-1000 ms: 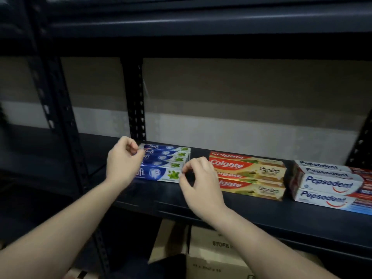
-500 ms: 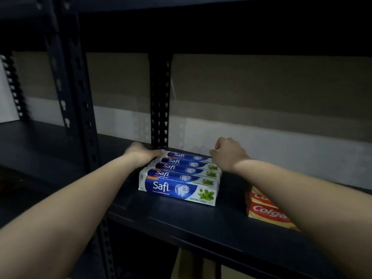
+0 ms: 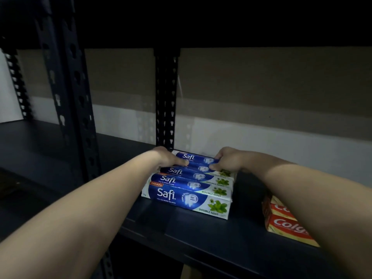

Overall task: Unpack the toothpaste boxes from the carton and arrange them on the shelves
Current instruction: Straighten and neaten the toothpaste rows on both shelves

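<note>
Head view: the blue Safi toothpaste boxes (image 3: 189,190) lie in a row on the dark shelf (image 3: 201,234). The left hand (image 3: 167,158) and the right hand (image 3: 227,160) grip the ends of the back box (image 3: 198,158), fingers curled on it. Red Colgate boxes (image 3: 285,224) sit near, to the right.

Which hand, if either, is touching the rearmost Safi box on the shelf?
Touching, both. The head view shows the left hand and the right hand with fingers on opposite ends of the rearmost Safi box.
</note>
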